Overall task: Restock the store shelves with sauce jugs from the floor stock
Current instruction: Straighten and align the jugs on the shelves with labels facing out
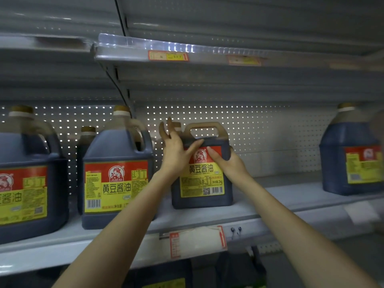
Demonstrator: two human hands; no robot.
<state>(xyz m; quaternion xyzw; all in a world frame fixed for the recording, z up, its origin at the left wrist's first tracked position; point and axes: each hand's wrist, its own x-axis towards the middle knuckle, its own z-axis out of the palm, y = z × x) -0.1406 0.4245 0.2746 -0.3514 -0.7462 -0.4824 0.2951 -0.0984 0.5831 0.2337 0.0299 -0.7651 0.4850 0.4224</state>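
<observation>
Around: a grey metal shelf (270, 206) runs across the middle of the frame, and a white perforated back panel (270, 129) stands behind it.
Above: a second grey upper shelf (207, 59) carries a red-and-yellow price tag (168, 55) on its front edge.
Left neighbours: a large dark jug with a red-and-yellow label (116, 179) stands just beside the left forearm. A smaller dark jug (87, 146) is behind it. A blurred jug (27, 179) is at the left edge.
Right neighbour: a dark blue jug (351, 159) at the right edge is well apart from the hands, with bare shelf between.
Shelf edge: a white-and-red price card (197, 240) hangs below the centre.
Task thing: the dark plastic sauce jug with a tan handle (201, 179) stands upright on the shelf in the centre, its label facing the camera.
Contents: all jugs hold dark liquid. In the centre one it reaches up to the shoulder under the handle.
Left hand (176, 150): released. It lies against the upper left side of the sauce jug, fingers straight and pointing up, thumb across the front.
Right hand (226, 163): grasping the upper right corner of the sauce jug, thumb on the label, fingers round the side.
</observation>
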